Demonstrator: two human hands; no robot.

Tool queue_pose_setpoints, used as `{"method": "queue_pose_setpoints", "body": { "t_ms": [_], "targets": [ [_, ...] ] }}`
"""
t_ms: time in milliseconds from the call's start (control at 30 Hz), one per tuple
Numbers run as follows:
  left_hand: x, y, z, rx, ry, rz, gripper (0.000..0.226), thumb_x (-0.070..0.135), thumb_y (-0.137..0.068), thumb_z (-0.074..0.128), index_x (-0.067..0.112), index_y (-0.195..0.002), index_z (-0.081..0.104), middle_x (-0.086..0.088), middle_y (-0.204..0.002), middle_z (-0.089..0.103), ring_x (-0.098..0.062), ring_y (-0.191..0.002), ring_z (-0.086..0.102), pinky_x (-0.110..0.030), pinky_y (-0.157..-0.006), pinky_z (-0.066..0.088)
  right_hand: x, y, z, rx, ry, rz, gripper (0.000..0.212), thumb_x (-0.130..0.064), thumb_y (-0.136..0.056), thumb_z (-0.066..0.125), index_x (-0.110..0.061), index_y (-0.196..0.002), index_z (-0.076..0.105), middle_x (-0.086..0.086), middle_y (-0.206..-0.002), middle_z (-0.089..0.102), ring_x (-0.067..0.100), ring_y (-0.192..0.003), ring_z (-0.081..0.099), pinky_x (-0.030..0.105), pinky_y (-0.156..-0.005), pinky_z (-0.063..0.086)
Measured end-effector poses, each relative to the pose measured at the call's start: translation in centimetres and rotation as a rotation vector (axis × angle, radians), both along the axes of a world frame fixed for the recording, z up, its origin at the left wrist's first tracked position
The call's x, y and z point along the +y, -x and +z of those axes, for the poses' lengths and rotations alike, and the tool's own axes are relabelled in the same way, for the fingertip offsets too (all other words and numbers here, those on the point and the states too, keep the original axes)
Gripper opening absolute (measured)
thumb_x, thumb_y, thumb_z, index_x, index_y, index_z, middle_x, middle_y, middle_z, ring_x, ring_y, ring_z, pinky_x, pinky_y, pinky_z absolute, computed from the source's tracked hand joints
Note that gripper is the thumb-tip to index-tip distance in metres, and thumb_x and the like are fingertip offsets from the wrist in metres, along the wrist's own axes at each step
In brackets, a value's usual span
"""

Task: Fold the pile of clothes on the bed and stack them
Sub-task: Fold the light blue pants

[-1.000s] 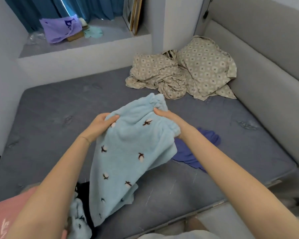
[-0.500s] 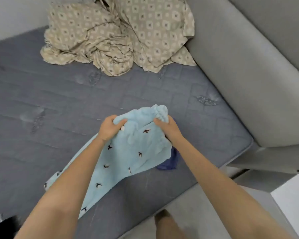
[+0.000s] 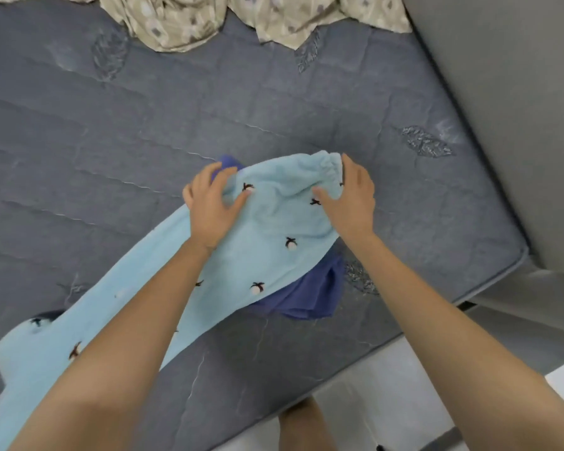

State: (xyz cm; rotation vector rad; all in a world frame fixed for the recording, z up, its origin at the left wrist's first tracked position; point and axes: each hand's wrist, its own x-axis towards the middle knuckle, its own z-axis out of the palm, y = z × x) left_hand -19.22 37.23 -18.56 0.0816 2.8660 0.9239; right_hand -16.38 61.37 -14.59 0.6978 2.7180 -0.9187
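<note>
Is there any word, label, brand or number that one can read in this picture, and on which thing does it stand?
None. The light blue garment carries only small embroidered motifs, not letters. The patterned bedding shows only a repeating pattern, and the mattress only stitched leaf shapes.

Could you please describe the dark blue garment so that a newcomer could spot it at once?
Start at the grey mattress, near its front edge. The dark blue garment lies crumpled under the light blue fleece piece; it alone is plain, with no pattern.
</note>
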Motion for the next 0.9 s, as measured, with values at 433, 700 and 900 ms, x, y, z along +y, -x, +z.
{"method": "queue_pose_setpoints", "body": {
  "t_ms": [433, 700, 900],
  "targets": [
    [-23.5, -14.2, -1.0, -0.218, 0.218, 0.156, 0.060, 0.051, -0.100, 0.043, 0.024, -0.153, 0.031, -0.002, -0.164, 0.015, -0.020, -0.152, 0.005, -0.044, -0.120, -0.009, -22.6, -6.4, -3.2, 0.022, -0.121, 0.643, 0.075, -0.047, -0.092, 0.059, -0.029, -0.155, 0.022, 0.008, -0.162, 0.017, 0.034, -0.150, 0.009, 0.051, -0.119, 0.009],
    [-37.6, -24.3, -1.1, -0.455, -0.151, 0.337, 0.062, 0.059, -0.094, 0.050, 0.020, -0.143, 0.046, 0.003, -0.144, 0.050, -0.016, -0.133, 0.045, -0.045, -0.115, 0.033, -37.6, -13.6, -5.7, -0.004, -0.015, 0.924, 0.086, -0.066, -0.080, 0.059, -0.026, -0.152, 0.033, 0.009, -0.159, 0.027, 0.036, -0.149, 0.015, 0.049, -0.118, -0.003],
    [-40.1, -28.9, 0.6, -0.550, -0.464, 0.398, 0.047, 0.037, -0.086, 0.073, 0.027, -0.127, 0.052, 0.006, -0.115, 0.062, -0.003, -0.101, 0.062, -0.024, -0.086, 0.051, -43.3, -17.9, -5.8, 0.020, 0.096, 1.115, 0.073, -0.050, -0.073, 0.078, -0.021, -0.136, 0.057, 0.008, -0.145, 0.047, 0.031, -0.145, 0.028, 0.049, -0.116, -0.012]
  ]
}}
